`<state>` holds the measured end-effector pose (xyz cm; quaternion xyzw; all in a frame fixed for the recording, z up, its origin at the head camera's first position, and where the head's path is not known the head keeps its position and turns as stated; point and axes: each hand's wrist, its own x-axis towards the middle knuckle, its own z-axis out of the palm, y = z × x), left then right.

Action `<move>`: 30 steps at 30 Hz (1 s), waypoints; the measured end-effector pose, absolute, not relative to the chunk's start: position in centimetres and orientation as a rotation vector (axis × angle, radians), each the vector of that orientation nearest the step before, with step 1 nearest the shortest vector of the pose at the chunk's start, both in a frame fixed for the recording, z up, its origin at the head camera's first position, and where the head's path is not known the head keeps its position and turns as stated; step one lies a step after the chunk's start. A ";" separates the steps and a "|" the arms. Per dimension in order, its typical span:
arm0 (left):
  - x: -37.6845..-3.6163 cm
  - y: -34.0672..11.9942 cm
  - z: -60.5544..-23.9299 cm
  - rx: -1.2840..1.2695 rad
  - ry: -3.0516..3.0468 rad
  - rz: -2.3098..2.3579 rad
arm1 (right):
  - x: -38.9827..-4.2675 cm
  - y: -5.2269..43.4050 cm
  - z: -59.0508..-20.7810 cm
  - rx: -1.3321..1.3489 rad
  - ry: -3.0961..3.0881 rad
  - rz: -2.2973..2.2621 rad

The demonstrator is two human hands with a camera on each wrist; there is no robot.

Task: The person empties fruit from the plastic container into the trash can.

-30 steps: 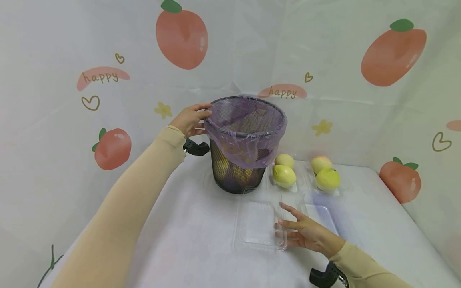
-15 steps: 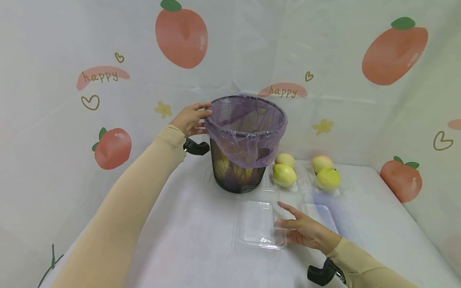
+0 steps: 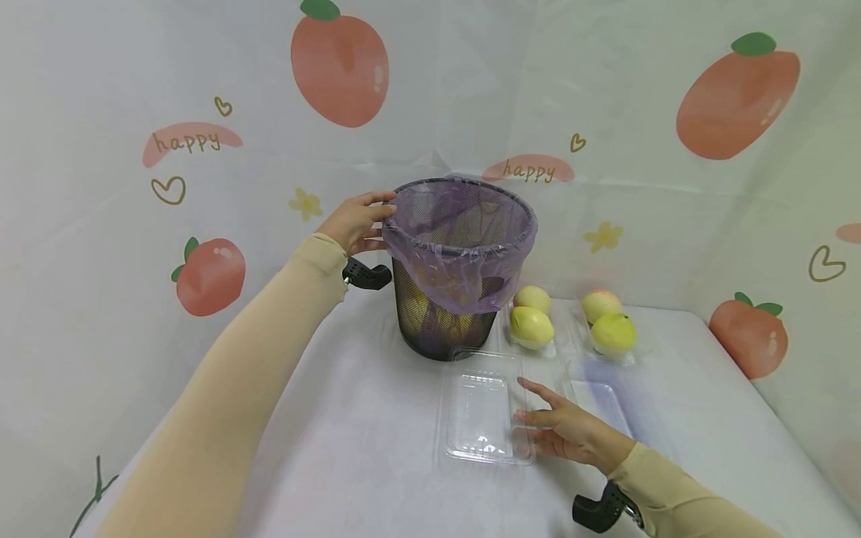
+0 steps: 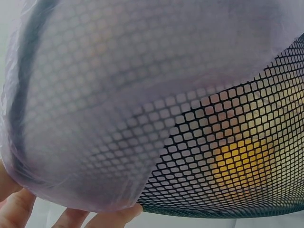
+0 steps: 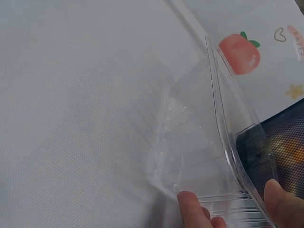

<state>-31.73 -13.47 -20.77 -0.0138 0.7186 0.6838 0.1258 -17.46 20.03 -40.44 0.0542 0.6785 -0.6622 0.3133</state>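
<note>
Black mesh bin (image 3: 444,314) standing mid-table, lined with a purple bag (image 3: 464,261) folded over the rim. Left hand (image 3: 355,222) at the bin's left rim, fingertips curled onto the bag's edge, thumb side hard to make out. In the left wrist view, only a few fingertips (image 4: 19,211) showing under the bag's (image 4: 118,95) hem, the rest cut off by the lower edge; mesh (image 4: 228,156) filling the picture, with blurred yellow shapes behind it, too vague to name.

Clear tray (image 3: 480,415) lying just in front of the bin, its far edge almost lost against the white cloth (image 3: 336,448). Right hand (image 3: 572,433) at the tray's right edge, fingers spread and fairly straight; from the head view, unclear whether gripping or merely touching. In the right wrist view, thumb and a fingertip (image 5: 192,206) pinching the tray's (image 5: 209,156) wall, which stands tilted off the cloth; hand mostly cut off.

Right of the bin, four yellow-green fruits (image 3: 531,327) in two pairs, seated in clear packaging barely visible. Another clear tray (image 3: 608,403) right of the right hand, faint.
</note>
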 end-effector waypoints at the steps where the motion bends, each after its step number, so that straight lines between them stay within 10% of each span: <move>1: -31.8 -13.5 -20.8 -0.041 2.094 1.992 | -17.5 20.1 -40.4 0.142 1.781 -1.754; 30: -33.7 -13.7 -21.9 -0.089 2.074 2.029 | -18.7 25.1 -34.4 -0.132 1.695 -1.844</move>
